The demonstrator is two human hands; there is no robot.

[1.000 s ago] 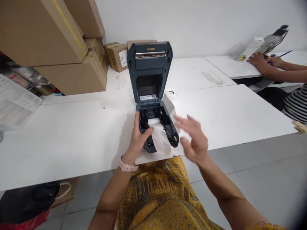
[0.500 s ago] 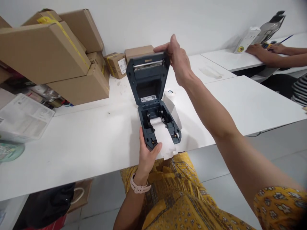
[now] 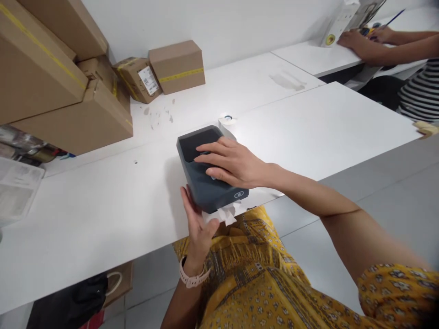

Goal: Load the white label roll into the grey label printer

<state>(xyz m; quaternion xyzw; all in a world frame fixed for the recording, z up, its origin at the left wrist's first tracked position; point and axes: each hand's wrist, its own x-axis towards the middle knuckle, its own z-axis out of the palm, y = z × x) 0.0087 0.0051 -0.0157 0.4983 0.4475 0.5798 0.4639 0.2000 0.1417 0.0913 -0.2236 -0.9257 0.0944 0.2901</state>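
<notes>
A dark grey label printer [image 3: 197,180] rests on the white table near its front edge, lid down. My right hand [image 3: 238,165] lies flat on top of the lid, fingers spread. At the printer's front left corner, my left hand [image 3: 198,232] holds its side, the fingers along the wall and the thumb by the front. A torn strip of white paper [image 3: 229,214] sticks out of the front slot. Behind the printer stands a roll of white paper [image 3: 227,120], its loose strip partly hidden by the printer and my right hand.
Cardboard boxes [image 3: 111,116] are stacked at the left, and a taped brown box [image 3: 181,68] stands by the wall. A clear plastic container [image 3: 17,187] sits at the left edge. A co-worker's hands [image 3: 356,43] rest on the far right table near a white carton [image 3: 338,25].
The printer's lid has swung down from upright to closed, hiding the paper roll inside. My right hand has moved from the lid's raised edge to flat on its top.
</notes>
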